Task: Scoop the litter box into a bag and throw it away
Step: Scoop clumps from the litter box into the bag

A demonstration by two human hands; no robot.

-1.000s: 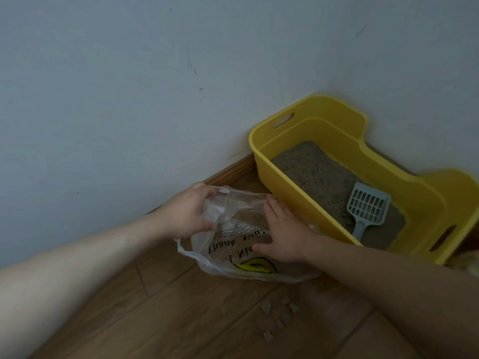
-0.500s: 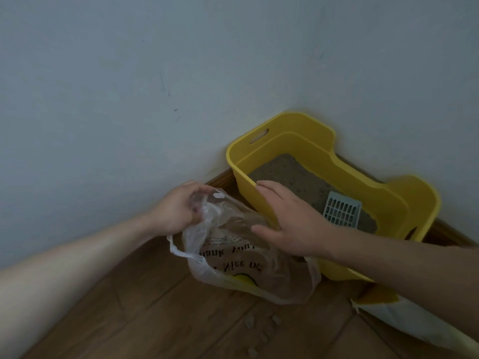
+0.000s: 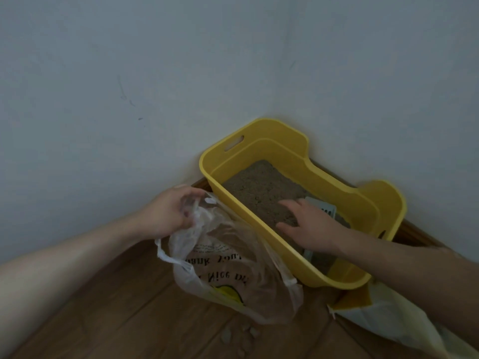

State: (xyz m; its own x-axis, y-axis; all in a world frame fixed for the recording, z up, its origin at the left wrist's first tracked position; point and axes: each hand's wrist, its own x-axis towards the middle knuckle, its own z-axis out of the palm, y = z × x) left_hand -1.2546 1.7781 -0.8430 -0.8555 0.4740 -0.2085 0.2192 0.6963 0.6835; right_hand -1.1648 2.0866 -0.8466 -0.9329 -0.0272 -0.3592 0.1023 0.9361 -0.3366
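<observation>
Left grip (image 3: 178, 211) pinches the plastic bag (image 3: 233, 281) at its rim, right grip (image 3: 311, 226) released above litter (image 3: 256, 187) inside the yellow box (image 3: 285, 149).

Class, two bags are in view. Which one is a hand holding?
The clear printed bag, left of the box: the left hand grips its rim. The white bag at lower right lies untouched.

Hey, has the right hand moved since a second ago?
Yes. The right hand left the plastic bag and crossed the near wall of the litter box; it now reaches over the litter toward the scoop.
</observation>
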